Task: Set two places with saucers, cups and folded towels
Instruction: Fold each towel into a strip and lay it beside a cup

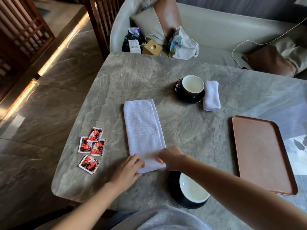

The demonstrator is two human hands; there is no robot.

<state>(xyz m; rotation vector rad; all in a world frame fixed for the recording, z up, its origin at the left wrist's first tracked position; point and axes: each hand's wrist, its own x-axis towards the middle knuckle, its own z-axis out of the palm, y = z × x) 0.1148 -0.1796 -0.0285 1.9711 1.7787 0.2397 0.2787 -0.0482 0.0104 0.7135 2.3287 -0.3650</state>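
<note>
As left hand (128,168) and right hand (171,156) grip flat towel (142,130), cup (193,190) beside

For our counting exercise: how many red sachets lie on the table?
4. Three red sachets overlap left of the flat towel: top, left, right. The fourth lies just nearer the person. The overlap could hide another.

I see a grey marbled worktop (191,130). On it lie a long towel (142,130) mid-surface, four red packets (92,145) left of it, a far saucer (182,99) just beside a rolled towel (211,96), a tray (262,155) at right, and a near saucer (174,188).
</note>
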